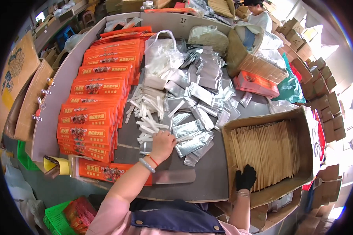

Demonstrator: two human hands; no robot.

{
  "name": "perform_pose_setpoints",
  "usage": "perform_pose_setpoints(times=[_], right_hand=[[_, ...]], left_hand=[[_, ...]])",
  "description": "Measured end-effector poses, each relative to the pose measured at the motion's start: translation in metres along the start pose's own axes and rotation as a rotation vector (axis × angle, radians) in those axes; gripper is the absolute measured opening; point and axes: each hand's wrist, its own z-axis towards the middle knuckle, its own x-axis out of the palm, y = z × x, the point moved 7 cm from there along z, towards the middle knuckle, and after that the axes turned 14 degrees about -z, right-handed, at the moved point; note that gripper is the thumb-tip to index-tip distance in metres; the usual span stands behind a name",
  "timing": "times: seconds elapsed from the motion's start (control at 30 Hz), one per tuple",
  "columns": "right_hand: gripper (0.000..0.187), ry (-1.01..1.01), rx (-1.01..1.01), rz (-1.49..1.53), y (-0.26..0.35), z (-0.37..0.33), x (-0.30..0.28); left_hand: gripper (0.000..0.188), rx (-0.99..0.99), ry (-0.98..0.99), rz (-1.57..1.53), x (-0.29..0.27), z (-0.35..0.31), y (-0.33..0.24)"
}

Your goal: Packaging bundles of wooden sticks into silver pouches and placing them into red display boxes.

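Note:
My bare left hand (163, 144), with a bracelet and a red cord at the wrist, reaches over the table. Its fingers are curled at the edge of a heap of small white paper strips (148, 124), beside flat silver packets (188, 126); what they pinch is hidden. My right hand (246, 177) wears a black glove and is inside an open cardboard box. Its bent fingers close on the near ends of thin wooden chopsticks (266, 150) lying side by side there. Below my left forearm, a red printed sleeve (102, 171) lies by a flat translucent strip (174, 176).
Overlapping stacks of red printed sleeves (94, 88) fill the table's left side. A clear plastic bag (164, 51) stands behind the white strips. The cardboard box (225, 160) walls in the right side. A green basket (59, 213) sits lower left. Another person (259, 17) is at the far right.

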Motion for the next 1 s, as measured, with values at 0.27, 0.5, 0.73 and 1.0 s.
perform_pose_setpoints(times=[0.27,0.5,0.73,1.0], right_hand=[[0.02,0.151,0.03,-0.095,0.004,-0.012,0.006],[0.016,-0.012,0.035,0.049,-0.005,-0.021,0.003],[0.023,-0.16,0.191,0.605,-0.014,-0.019,-0.01],[0.026,0.216,-0.846,0.308,0.129,-0.058,-0.032]], left_hand=[[0.012,-0.13,0.16,-0.275,0.0,0.038,0.0],[0.027,-0.064,0.115,-0.034,0.02,0.062,0.004],[0.019,-0.186,0.268,-0.573,-0.024,0.019,-0.031],[0.05,-0.08,0.226,-0.145,-0.072,-0.11,-0.03]])
